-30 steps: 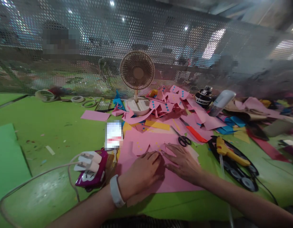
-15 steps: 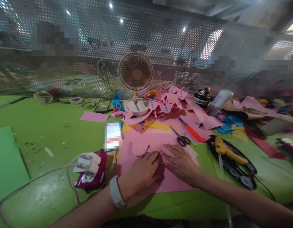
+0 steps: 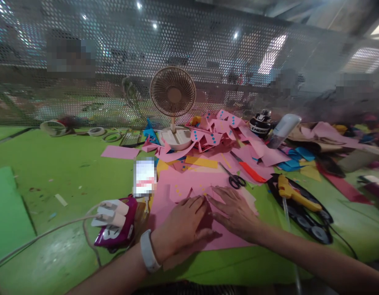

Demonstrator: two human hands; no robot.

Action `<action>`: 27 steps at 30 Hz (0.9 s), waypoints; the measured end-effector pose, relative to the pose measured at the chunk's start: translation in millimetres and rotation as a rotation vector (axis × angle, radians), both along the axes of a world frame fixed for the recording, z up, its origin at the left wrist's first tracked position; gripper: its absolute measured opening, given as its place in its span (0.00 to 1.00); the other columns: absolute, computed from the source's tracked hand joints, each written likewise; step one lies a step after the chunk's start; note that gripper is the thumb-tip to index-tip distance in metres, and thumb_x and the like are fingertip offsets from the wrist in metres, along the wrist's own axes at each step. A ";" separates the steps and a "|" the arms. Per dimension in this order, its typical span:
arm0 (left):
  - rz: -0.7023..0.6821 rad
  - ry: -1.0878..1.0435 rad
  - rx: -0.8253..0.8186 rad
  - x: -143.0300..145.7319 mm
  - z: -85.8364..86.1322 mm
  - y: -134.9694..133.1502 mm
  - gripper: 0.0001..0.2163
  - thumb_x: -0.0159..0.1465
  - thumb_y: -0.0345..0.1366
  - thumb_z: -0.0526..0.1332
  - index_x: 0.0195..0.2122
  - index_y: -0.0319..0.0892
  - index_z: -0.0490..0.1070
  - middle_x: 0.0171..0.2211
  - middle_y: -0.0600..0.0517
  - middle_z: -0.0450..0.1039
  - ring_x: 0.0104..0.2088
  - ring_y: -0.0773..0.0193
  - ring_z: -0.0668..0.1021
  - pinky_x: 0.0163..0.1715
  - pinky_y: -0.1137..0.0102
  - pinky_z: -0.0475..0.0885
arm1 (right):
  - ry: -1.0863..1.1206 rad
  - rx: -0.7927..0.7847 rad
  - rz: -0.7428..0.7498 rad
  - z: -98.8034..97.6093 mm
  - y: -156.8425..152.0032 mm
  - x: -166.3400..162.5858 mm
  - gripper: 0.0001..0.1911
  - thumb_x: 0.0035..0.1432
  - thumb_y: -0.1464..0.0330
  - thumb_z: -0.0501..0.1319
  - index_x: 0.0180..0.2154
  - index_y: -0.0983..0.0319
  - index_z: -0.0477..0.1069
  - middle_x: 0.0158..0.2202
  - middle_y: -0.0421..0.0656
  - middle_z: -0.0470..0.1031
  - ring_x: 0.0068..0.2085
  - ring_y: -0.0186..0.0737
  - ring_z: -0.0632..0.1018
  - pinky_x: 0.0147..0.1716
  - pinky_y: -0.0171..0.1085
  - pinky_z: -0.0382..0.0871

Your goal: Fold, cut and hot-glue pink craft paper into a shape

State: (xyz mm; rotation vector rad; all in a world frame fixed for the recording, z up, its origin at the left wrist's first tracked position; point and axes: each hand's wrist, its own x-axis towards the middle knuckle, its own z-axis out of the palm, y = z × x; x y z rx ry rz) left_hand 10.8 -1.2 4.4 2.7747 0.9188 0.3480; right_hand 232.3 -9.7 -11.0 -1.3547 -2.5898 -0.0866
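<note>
On a pink paper sheet (image 3: 229, 237) lies a cut pink paper piece (image 3: 181, 191) with small yellow diamonds. My left hand (image 3: 185, 219), with a pale band on its wrist, presses down on this piece, its fingers close together and its thumb stretched to the right. Flat beside it, my right hand (image 3: 235, 211) rests with spread fingers on the pink paper. The two hands' fingertips nearly meet. Part of the cut piece is hidden under them. Black-handled scissors (image 3: 236, 181) lie just beyond my right hand.
A yellow glue gun (image 3: 297, 194) lies on a black tray at right, near a red-handled knife (image 3: 251, 171). A fan (image 3: 173, 92) stands behind, beside heaped pink cutouts (image 3: 218, 131). At left are a phone (image 3: 145, 176) and a purple power strip (image 3: 115, 231) with plugs and a cable.
My left thumb has stretched out to the right, apart from the fingers. My right hand stays almost still. The whole view has shifted slightly.
</note>
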 end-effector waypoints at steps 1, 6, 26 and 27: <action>0.000 0.005 -0.006 -0.2 -0.2 0.1 0.32 0.65 0.60 0.52 0.56 0.36 0.64 0.57 0.39 0.67 0.55 0.47 0.71 0.54 0.54 0.67 | -0.004 0.001 -0.002 0.1 -0.1 -0.2 0.25 0.67 0.54 0.50 0.59 0.58 0.67 0.63 0.54 0.63 0.61 0.54 0.66 0.58 0.56 0.60; 0.005 -0.029 -0.005 -1.2 -1.7 0.8 0.35 0.63 0.63 0.50 0.58 0.36 0.62 0.58 0.38 0.66 0.56 0.46 0.70 0.54 0.52 0.66 | -0.010 -0.010 -0.003 1.7 -0.8 -1.0 0.27 0.67 0.52 0.49 0.59 0.60 0.67 0.63 0.55 0.63 0.61 0.55 0.66 0.58 0.56 0.60; 0.011 0.018 0.058 -0.3 -5.4 1.9 0.34 0.64 0.63 0.49 0.58 0.37 0.63 0.57 0.39 0.67 0.56 0.46 0.70 0.53 0.52 0.66 | 0.005 -0.008 -0.006 -1.9 -0.6 -0.7 0.28 0.66 0.52 0.50 0.61 0.58 0.64 0.63 0.54 0.63 0.61 0.54 0.66 0.58 0.55 0.60; 0.012 0.021 0.055 -0.3 -5.1 2.1 0.34 0.64 0.62 0.49 0.58 0.37 0.63 0.57 0.39 0.67 0.56 0.47 0.70 0.53 0.52 0.66 | 0.006 -0.007 -0.006 -1.7 -0.7 -0.8 0.28 0.66 0.52 0.50 0.61 0.58 0.64 0.63 0.54 0.63 0.61 0.54 0.66 0.58 0.55 0.60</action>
